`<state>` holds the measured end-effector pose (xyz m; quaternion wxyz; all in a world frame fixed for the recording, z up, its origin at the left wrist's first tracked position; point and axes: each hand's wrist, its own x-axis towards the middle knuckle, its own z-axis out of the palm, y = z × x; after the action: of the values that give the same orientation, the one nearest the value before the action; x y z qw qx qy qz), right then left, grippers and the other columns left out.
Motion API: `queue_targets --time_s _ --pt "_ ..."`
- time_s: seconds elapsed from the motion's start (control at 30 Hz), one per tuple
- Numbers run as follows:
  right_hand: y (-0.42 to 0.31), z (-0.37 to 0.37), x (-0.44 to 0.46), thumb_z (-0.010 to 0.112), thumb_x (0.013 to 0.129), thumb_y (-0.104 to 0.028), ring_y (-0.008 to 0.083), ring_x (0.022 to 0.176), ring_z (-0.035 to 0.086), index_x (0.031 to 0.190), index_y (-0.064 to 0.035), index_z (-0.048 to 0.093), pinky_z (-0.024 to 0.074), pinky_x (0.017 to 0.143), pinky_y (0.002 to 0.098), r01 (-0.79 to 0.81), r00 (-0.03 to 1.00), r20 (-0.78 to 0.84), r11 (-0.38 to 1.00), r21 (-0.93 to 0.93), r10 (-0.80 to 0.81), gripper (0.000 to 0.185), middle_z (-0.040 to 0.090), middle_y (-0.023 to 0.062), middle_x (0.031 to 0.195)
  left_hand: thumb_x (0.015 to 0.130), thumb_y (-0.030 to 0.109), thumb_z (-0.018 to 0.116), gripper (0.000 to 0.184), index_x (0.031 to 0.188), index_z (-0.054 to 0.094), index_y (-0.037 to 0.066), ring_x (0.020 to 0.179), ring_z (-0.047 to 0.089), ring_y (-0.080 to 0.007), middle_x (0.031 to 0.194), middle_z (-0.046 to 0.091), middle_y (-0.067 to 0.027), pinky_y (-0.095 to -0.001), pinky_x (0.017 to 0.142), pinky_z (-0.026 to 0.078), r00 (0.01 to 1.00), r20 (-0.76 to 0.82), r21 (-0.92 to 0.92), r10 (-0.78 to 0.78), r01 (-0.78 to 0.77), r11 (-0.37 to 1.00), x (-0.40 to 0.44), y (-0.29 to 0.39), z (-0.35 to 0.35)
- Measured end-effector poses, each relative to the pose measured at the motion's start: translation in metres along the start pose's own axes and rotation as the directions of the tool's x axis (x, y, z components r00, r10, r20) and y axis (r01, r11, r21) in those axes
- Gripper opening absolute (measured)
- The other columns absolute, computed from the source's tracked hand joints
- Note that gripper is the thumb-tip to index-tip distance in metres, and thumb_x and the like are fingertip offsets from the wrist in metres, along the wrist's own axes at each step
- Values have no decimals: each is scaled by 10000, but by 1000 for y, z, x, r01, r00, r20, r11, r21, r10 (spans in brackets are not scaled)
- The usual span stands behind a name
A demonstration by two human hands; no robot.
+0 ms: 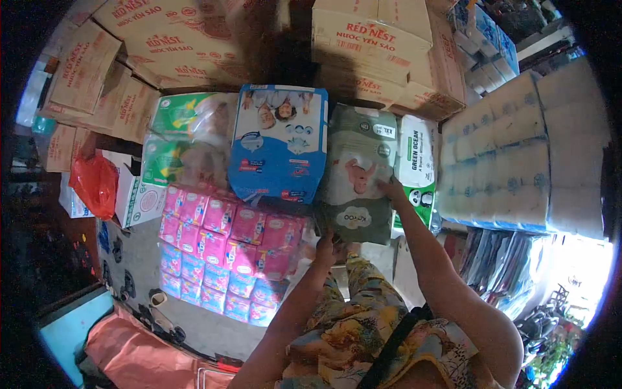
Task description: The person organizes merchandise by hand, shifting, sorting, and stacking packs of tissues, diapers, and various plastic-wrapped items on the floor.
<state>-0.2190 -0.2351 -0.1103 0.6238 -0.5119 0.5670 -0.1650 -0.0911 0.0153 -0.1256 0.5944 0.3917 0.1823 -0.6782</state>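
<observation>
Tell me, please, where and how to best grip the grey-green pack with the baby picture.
Probably by its near left corner and right edge, coming from the wearer's side: the near end of the grey-green pack faces the wearer, while the blue pack and Green Ocean pack flank it. The left hand is at that corner, the right hand at that edge.

The floor (139, 249) is grey, giving way to dark reddish brown at the left. At least 2 shoes (159, 298) lie scattered on its left part. Brown cartons (372, 48) rise in stacks along the far side, with deep shadow between 2 of the stacks. Strong white light (591, 269) glares at the right, with green plants (556, 363) below it. A teal panel (71, 327) shows at lower left, beside a salmon cover (139, 340); the far left is too dark to read.
</observation>
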Motion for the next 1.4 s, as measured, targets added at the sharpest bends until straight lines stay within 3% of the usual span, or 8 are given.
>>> queue_targets --time_s 0.13,0.27,0.33,0.67,0.83,1.03,1.2,1.4 --pt "-7 24 -1 643 659 -261 160 786 517 1105 33 383 431 670 284 -34 999 28 970 241 28 594 525 107 943 788 352 465 264 872 457 102 606 482 -155 758 486 -40 -312 481 404 901 -402 161 164 -107 981 5 12 16" --pt "7 47 17 648 646 -254 182 834 504 1150 35 335 431 686 289 66 991 -94 961 -267 -94 660 505 130 983 794 323 460 234 850 451 97 608 479 -151 743 487 -40 -298 459 390 786 -179 605 592 -386 696 58 -8 -61" --pt "20 51 28 637 651 -281 199 861 502 1163 27 324 431 695 298 60 992 -95 982 -176 -78 674 498 148 999 805 312 434 238 832 442 76 636 474 -154 742 481 -40 -301 459 383 926 -257 128 275 -250 960 33 18 -31" --pt "53 8 -62 495 692 -271 273 631 561 638 20 518 437 536 376 -236 778 -617 855 -462 -118 297 553 184 774 785 398 422 343 985 373 123 650 474 -180 881 452 -54 -344 538 351 858 -485 243 168 -52 969 2 6 1" --pt "117 -8 -104 533 681 -449 296 539 537 763 61 530 433 508 403 -674 706 -405 726 -134 580 517 533 187 622 756 466 424 396 967 400 131 616 461 -174 854 465 -57 -325 483 323 923 -382 124 40 8 992 -11 -12 -21" --pt "145 -9 -93 536 683 -295 277 697 560 768 -17 540 449 588 373 -265 947 -316 410 -873 -61 290 555 171 716 771 452 417 356 873 420 111 585 475 -158 768 475 -35 -320 413 325 914 -403 299 35 96 949 -43 -15 -19" --pt "96 -4 -119 441 710 -171 244 593 562 693 -39 570 456 526 342 -401 868 -496 570 -717 -13 186 566 128 691 792 425 404 319 856 413 113 571 469 -148 740 461 -24 -297 402 326 916 -400 373 26 137 918 -49 -6 -25" --pt "125 -7 -117 414 717 -176 294 671 557 696 -62 554 256 715 648 141 975 105 184 -973 -194 182 561 131 698 794 418 413 327 903 418 110 578 490 -149 746 470 -26 -285 404 357 912 -404 421 76 111 900 -51 -10 -33"
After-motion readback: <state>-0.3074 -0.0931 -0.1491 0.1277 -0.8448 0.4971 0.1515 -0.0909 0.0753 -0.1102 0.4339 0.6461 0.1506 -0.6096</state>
